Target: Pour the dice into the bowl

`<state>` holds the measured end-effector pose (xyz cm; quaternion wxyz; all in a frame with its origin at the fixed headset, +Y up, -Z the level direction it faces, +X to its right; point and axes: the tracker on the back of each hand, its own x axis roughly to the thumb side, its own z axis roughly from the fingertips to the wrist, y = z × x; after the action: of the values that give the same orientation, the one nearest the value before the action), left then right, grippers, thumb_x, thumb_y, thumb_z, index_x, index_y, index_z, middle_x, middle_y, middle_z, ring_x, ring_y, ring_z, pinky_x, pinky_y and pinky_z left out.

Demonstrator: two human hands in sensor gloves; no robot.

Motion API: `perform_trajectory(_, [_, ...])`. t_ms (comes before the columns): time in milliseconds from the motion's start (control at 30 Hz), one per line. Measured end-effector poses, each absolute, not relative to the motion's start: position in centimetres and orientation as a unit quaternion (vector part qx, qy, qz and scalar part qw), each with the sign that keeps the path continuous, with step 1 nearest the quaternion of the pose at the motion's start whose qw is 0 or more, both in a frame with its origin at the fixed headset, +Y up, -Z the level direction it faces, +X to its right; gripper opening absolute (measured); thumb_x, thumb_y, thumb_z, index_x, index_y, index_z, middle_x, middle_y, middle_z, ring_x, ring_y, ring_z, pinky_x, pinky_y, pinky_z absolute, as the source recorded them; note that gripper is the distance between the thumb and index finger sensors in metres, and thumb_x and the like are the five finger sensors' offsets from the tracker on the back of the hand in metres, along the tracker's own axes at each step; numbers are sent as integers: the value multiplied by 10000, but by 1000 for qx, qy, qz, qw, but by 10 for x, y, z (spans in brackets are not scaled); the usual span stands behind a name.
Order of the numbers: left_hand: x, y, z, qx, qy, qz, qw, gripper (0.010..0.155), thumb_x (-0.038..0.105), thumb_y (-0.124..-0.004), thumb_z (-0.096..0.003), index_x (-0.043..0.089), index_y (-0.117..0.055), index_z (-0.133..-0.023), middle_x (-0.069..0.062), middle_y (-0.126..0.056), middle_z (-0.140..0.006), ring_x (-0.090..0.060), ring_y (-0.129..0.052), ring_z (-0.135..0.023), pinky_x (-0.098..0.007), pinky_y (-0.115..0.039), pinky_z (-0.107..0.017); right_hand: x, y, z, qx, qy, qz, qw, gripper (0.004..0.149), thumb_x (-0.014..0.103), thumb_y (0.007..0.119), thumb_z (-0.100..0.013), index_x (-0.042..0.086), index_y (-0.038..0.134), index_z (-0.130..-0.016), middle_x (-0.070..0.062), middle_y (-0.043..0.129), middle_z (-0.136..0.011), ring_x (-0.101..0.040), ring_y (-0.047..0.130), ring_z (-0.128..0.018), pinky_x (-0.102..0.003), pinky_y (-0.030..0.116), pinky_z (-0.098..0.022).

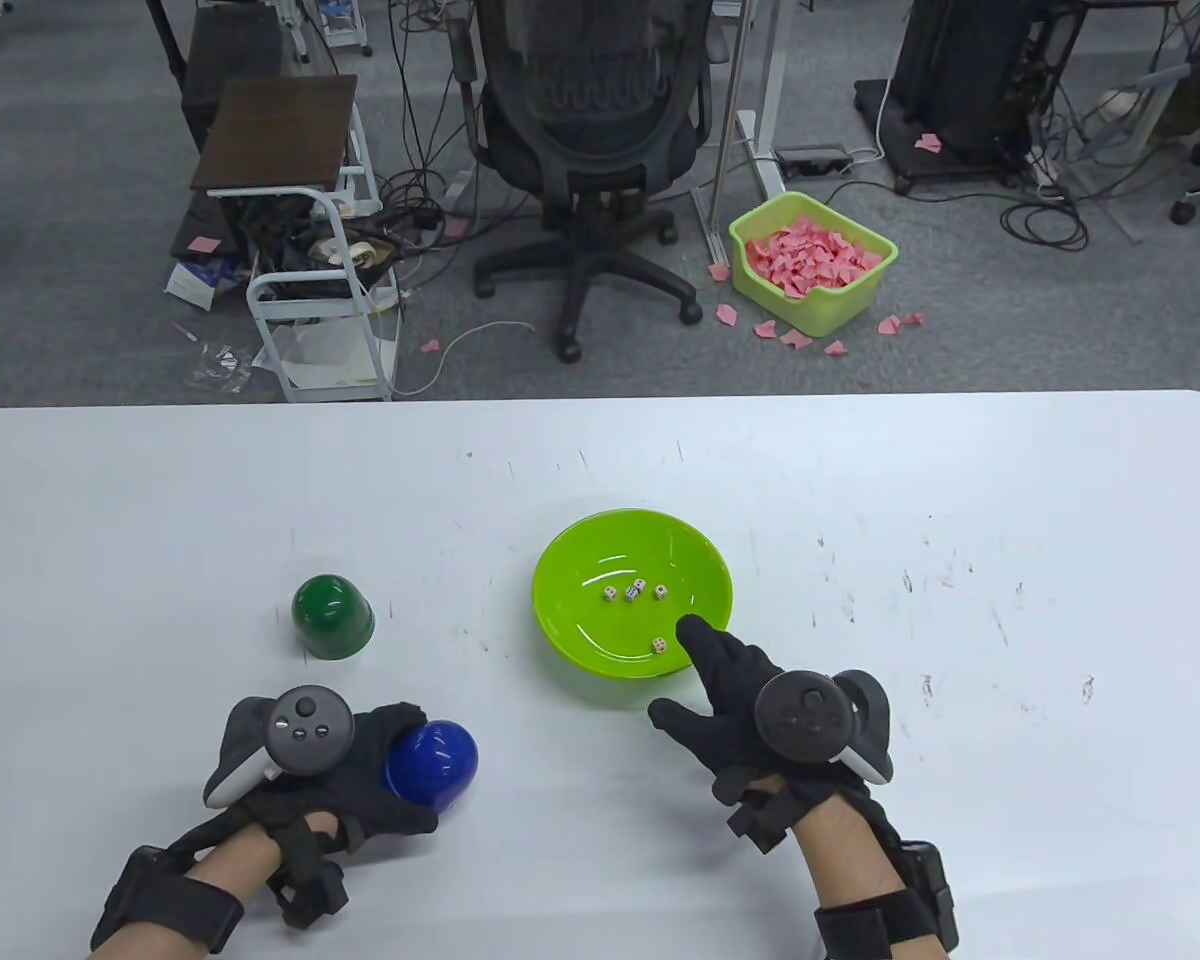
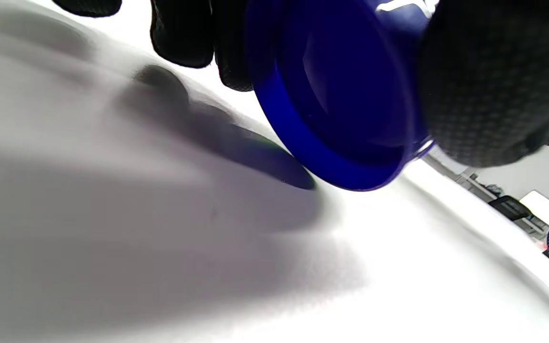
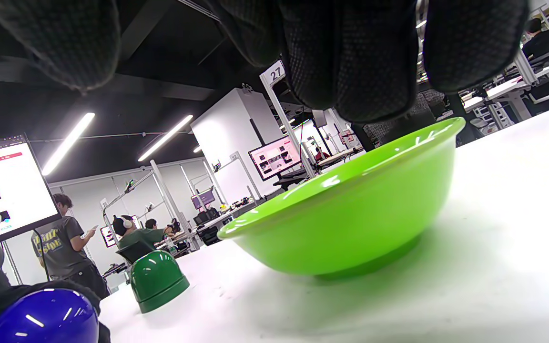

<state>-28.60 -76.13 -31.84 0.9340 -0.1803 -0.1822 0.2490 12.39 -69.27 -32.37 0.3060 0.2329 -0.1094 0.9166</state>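
Note:
A lime green bowl (image 1: 580,555) sits mid-table with several white dice (image 1: 635,592) in it. My left hand (image 1: 390,762) grips a blue cup (image 1: 435,762) at the near left. In the left wrist view the blue cup (image 2: 350,95) is tilted mouth down, its rim touching the table, and no dice show inside; my fingers (image 2: 184,33) wrap it. My right hand (image 1: 700,670) is open and empty, its fingers reaching over the bowl's near rim. The right wrist view shows the bowl (image 3: 350,214) just below my fingers (image 3: 350,57).
A dark green cup (image 1: 332,615) stands upside down left of the bowl; it also shows in the right wrist view (image 3: 157,278). The white table (image 1: 960,500) ends at a far edge, with an office chair (image 1: 585,150) and a bin of pink pieces (image 1: 810,260) beyond.

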Motion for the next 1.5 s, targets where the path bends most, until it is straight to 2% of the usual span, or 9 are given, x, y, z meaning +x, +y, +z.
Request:
perform_trajectory(267, [-286,-764,-315,-188,-191,197,943,1062,632,-1003,-260,209,-455,-1066,-85,-712,-1066,-374,-581,-1083,-692,-469,-766,124,-693,-324,233,-108,917,306,852,578,765,-475,-6,547,-1054,-332,756,-983,-552,840,-726,-717,699,-547])
perform_trajectory(367, [-285,-764,-314,-191,-190,185,945,1059,628,-1008,-255,198,-469,-1059,-93,-690,-1079,-412,-512,-1090,-696,-441,-767,124,-694,-324,233,-107,917,305,852,579,765,-474,-6,548,-1054,-331,758,-981,-553,840,-725,-715,698,-549])
perform_trajectory(567, [-288,-767,-315,-201,-176,161,950,1060,638,-1014,-236,216,-490,-1056,-171,-457,-1156,-480,-331,-1089,-706,-368,-764,124,-693,-324,232,-106,918,303,851,578,765,-475,-6,547,-1055,-331,757,-983,-552,840,-726,-717,699,-546])
perform_trajectory(767, [-290,-771,-313,-216,-156,130,955,1061,639,-1019,-214,299,-463,-1052,-163,-382,-1174,-493,-296,-1084,-714,-338,-761,124,-694,-324,231,-100,920,300,850,577,765,-476,-6,546,-1056,-334,756,-983,-554,838,-727,-718,698,-546])
perform_trajectory(967, [-290,-769,-312,-240,-141,130,952,1057,606,-1007,-254,262,-428,-1069,-167,-385,-1170,-490,-305,-1084,-710,-345,-763,124,-694,-324,230,-100,920,300,849,575,764,-477,-7,545,-1055,-331,756,-984,-552,843,-723,-717,700,-545])
perform_trajectory(1067, [-292,-761,-312,-255,-137,125,949,1064,579,-998,-282,217,-402,-1086,-185,-385,-1166,-492,-311,-1083,-707,-350,-764,124,-694,-324,229,-99,920,301,850,576,766,-475,-6,547,-1054,-332,759,-980,-550,844,-722,-716,703,-544])
perform_trajectory(1333, [-311,-718,-328,-250,-123,155,948,1030,528,-992,-326,235,-381,-1102,-183,-385,-1175,-486,-330,-1094,-706,-356,-775,124,-695,-324,226,-84,922,303,854,575,770,-474,-7,545,-1056,-336,757,-981,-554,843,-721,-718,699,-546])
perform_trajectory(1500, [-327,-699,-349,-180,-91,189,961,988,529,-971,-348,258,-393,-1102,-169,-435,-1171,-470,-441,-1093,-706,-412,-778,125,-696,-325,221,-80,923,304,853,575,770,-474,-7,545,-1056,-336,758,-980,-553,846,-718,-718,700,-544])
